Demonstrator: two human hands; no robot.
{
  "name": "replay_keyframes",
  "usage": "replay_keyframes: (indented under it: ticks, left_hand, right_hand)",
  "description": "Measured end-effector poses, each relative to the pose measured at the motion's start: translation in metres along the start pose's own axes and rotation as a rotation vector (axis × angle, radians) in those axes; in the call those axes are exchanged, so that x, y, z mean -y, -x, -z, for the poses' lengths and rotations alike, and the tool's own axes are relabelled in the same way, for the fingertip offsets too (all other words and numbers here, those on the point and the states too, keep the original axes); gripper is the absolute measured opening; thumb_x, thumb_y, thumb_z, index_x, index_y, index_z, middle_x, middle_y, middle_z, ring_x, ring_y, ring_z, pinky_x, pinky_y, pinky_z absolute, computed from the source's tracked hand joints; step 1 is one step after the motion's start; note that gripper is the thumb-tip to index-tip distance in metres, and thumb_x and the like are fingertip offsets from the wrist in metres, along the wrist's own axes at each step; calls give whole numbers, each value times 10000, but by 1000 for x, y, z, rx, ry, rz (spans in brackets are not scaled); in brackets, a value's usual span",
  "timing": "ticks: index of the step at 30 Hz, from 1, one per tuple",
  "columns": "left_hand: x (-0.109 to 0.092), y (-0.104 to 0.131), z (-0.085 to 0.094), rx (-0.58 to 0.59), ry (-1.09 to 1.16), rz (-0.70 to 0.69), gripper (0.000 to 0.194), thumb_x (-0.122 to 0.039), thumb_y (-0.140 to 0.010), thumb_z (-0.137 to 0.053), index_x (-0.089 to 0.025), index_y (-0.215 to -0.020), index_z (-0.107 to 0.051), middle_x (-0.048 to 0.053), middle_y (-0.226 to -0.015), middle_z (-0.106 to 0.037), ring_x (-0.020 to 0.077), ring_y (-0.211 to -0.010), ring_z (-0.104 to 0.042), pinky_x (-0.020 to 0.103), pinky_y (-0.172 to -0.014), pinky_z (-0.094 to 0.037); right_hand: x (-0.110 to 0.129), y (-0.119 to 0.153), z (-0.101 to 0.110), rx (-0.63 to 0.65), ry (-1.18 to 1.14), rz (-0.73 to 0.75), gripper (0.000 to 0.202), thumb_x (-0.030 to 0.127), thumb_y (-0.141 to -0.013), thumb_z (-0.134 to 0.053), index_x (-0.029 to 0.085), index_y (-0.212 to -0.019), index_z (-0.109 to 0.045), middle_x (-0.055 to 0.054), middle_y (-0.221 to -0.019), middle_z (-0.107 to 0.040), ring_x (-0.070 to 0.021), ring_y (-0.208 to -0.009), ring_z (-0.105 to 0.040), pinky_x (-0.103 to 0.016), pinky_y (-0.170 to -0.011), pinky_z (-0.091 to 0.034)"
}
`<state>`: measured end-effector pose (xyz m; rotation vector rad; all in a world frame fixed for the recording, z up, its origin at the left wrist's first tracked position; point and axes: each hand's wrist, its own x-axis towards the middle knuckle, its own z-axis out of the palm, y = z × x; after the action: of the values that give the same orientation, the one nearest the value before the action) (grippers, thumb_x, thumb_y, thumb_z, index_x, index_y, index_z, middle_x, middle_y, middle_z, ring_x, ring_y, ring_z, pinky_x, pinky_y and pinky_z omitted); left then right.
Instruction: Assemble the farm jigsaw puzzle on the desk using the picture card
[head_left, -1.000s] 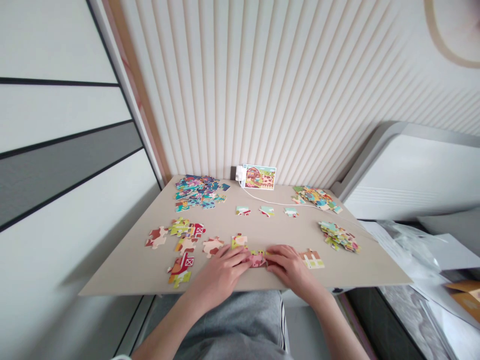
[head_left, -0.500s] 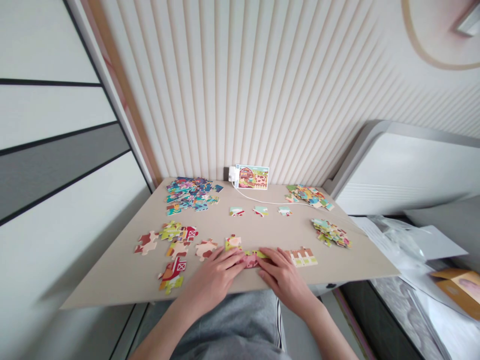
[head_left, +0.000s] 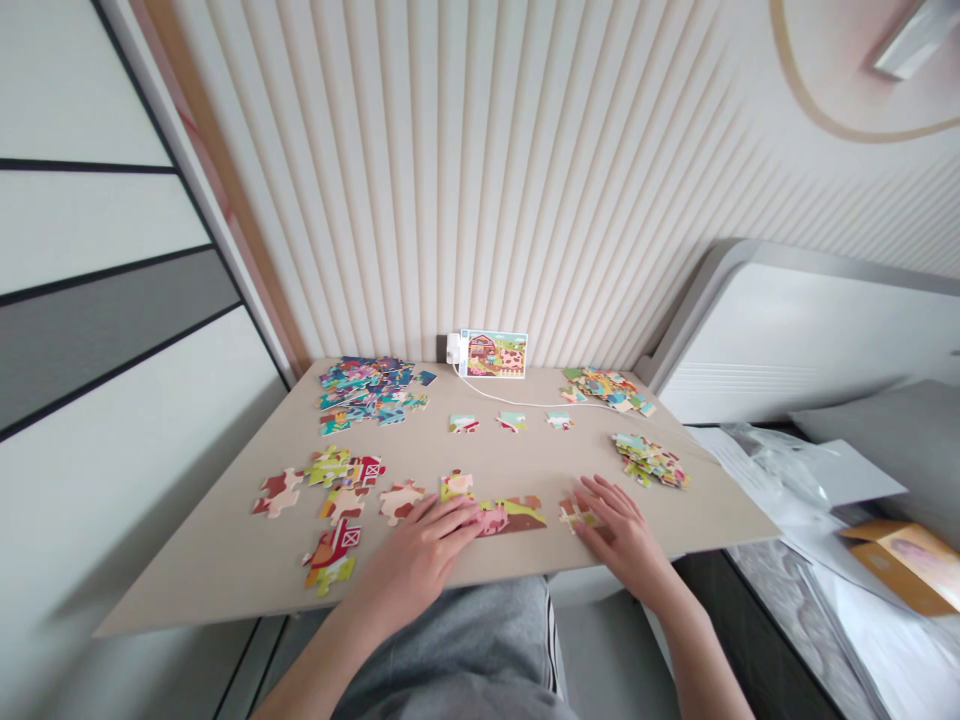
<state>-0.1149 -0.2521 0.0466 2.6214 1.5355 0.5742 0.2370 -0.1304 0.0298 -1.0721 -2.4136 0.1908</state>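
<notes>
My left hand [head_left: 431,545] lies flat, fingers stretched out, over the left end of a joined strip of jigsaw pieces [head_left: 517,516] with a pink pig and a green edge. A piece with a white and red figure [head_left: 456,485] pokes up just beyond its fingers. To the right, my right hand [head_left: 621,522] has its fingers spread over the white-fence jigsaw pieces [head_left: 570,512], covering most of them. A gap separates these fence pieces from the pig strip. What lies under my left palm is hidden.
Loose cow pieces [head_left: 277,492] and barn pieces [head_left: 334,548] lie at left. A dark blue puzzle pile [head_left: 371,385] is at the back left; other piles [head_left: 649,460] sit at right. Three pieces [head_left: 511,421] line up before the picture card [head_left: 493,354]. A white cable [head_left: 517,403] crosses behind.
My right hand has moved right, off the pig strip and onto the fence pieces, which now lie apart from the strip. My left hand keeps its place on the strip.
</notes>
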Motion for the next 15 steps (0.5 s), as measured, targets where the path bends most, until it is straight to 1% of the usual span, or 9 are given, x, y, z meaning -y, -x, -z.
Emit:
replay_keyframes:
  ticks: [3, 6, 8, 11, 13, 15]
  left_hand:
    - [0, 0, -1, -14, 6, -5, 531, -105, -1001, -458, -316, -1487, -494, -4, -1466, -591, 182, -1408, -478, 426, -1210, -329]
    - [0, 0, -1, -28, 9, -5, 522, -106, -998, -466, -315, -1475, -509, -4, -1469, -590, 182, -1409, -480, 421, -1211, -330]
    - [0, 0, -1, -31, 10, -3, 516, -106, -997, -470, -309, -1469, -518, 2, -1468, -592, 184, -1410, -481, 421, -1209, -332]
    - [0, 0, 0, -26, 15, -2, 522, -98, -990, -472, -302, -1468, -518, 8, -1462, -598, 187, -1407, -486, 430, -1212, -328]
    - [0, 0, 1, -29, 21, 0, 525, -100, -989, -474, -305, -1471, -513, 8, -1459, -601, 189, -1405, -490, 436, -1212, -330]
    - [0, 0, 1, -36, 28, -3, 517, -111, -996, -473, -310, -1473, -512, 10, -1455, -604, 191, -1403, -495, 439, -1209, -337]
  right_hand:
    - [-21, 3, 10, 120, -55, -10, 488, 438, -973, -615, 288, -1437, -585, -103, -1489, -567, -321, -1436, -459, -624, -1189, -344]
    - [-29, 5, 16, 192, -112, -28, 552, 472, -951, -648, 293, -1465, -556, -102, -1489, -567, -319, -1441, -453, -628, -1198, -323]
    - [-32, 5, 17, 205, -133, -25, 572, 479, -937, -670, 291, -1465, -556, -107, -1488, -567, -327, -1446, -443, -634, -1201, -309]
    - [-33, 5, 15, 207, -139, 9, 513, 475, -942, -666, 299, -1420, -607, -107, -1440, -612, -335, -1439, -448, -637, -1186, -326]
    - [-31, 3, 13, 187, -123, 35, 448, 467, -950, -657, 315, -1371, -650, -99, -1398, -642, -330, -1410, -479, -620, -1169, -358]
    - [-25, 0, 11, 159, -92, 56, 396, 455, -954, -655, 336, -1331, -679, -90, -1353, -658, -314, -1342, -541, -597, -1163, -374]
